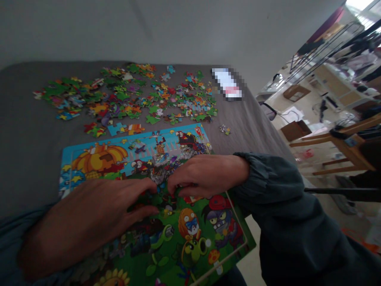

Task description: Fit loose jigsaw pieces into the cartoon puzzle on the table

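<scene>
A colourful cartoon jigsaw puzzle board [190, 258] lies in front of me, tilted in view, its near end past the table edge. My left hand [116, 198] rests over its left middle, thumb and index finger apart, with no piece visible between them. Opposite it, my right hand [205, 174] reaches in from the right with curled fingers pointing down at the picture's centre. Whatever those fingertips hold or press is hidden. An orange pumpkin picture [101, 159] fills the board's upper left. Beyond the board, many loose puzzle pieces [119, 93] are spread in a heap.
The grey cloth-covered table [238, 131] meets a pale wall at the back. A blurred-out phone [228, 83] lies at the back right. One loose piece [225, 129] sits apart near the board's corner. Down on the right are a wooden chair [351, 147] and cardboard boxes [296, 130].
</scene>
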Action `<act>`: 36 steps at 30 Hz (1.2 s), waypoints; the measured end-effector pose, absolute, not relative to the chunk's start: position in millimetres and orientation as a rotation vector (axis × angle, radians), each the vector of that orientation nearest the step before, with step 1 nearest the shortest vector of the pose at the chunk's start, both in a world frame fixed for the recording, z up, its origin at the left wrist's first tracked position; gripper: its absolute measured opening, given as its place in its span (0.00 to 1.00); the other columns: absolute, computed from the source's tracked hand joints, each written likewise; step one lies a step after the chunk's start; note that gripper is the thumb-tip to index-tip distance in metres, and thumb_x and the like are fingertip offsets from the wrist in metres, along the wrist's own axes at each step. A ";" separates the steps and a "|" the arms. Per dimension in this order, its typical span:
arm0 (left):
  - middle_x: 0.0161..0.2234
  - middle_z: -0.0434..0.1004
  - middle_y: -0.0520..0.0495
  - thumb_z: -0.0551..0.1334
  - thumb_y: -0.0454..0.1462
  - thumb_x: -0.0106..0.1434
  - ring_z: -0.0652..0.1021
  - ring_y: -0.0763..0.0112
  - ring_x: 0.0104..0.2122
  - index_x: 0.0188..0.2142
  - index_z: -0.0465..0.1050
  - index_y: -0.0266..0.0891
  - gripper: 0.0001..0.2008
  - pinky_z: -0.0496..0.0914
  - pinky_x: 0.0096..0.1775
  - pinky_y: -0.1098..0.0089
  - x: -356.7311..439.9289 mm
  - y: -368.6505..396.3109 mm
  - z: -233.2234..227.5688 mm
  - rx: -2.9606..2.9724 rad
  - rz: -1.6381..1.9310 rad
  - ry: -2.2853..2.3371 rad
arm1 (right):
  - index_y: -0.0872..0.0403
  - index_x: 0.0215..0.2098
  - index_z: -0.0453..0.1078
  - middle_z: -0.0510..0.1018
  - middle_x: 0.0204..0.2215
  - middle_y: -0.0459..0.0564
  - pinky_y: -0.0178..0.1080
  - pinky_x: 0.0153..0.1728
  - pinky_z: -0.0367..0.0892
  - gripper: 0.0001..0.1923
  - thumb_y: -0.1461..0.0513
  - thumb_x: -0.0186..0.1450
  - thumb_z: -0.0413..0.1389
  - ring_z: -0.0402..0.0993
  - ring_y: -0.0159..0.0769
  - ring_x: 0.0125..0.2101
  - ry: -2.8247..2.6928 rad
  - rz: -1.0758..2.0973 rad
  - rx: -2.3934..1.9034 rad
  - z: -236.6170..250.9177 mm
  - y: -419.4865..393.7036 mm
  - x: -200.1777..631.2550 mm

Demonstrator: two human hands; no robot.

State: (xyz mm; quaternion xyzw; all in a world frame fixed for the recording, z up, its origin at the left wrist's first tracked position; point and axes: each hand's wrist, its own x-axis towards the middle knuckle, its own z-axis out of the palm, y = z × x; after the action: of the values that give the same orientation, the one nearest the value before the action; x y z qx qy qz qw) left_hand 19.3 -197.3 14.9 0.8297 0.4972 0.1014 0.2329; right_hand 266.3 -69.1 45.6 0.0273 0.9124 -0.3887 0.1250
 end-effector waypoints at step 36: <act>0.33 0.85 0.55 0.69 0.38 0.64 0.82 0.68 0.30 0.36 0.82 0.49 0.02 0.65 0.28 0.72 24.0 -192.4 53.3 2.066 -0.153 1.231 | 0.54 0.55 0.80 0.80 0.34 0.50 0.38 0.35 0.62 0.17 0.66 0.73 0.54 0.72 0.34 0.33 2.934 -0.842 -0.179 47.9 -76.1 267.0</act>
State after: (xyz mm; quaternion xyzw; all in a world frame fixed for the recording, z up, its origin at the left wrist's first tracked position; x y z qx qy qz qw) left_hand 24.0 -192.4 53.3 0.8005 0.4771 -0.0594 0.3579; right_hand 267.0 -76.1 47.9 -0.0584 0.9587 -0.2751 0.0421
